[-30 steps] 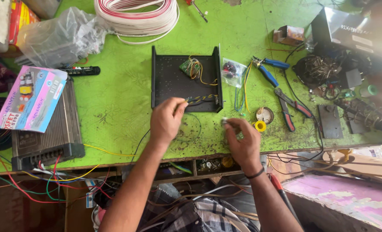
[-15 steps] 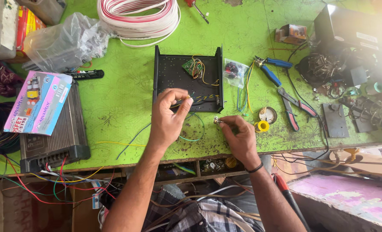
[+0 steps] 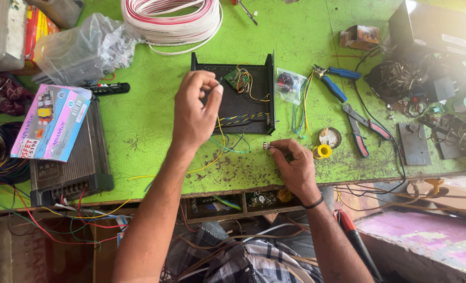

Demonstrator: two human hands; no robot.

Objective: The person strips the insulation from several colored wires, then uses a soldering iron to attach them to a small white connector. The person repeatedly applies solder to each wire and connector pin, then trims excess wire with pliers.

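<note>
On the green counter, the left hand is raised just above the surface with its fingers curled narrow, pinching thin yellow and green wires that trail down toward the counter. The right hand rests on the counter near its front edge, fingers closed around a small metal connector held at the fingertips, just in front of the open black chassis. A small green circuit board sits inside that chassis. Blue-handled pliers and a yellow tape roll lie to the right; a coil of red-and-white cable lies behind.
</note>
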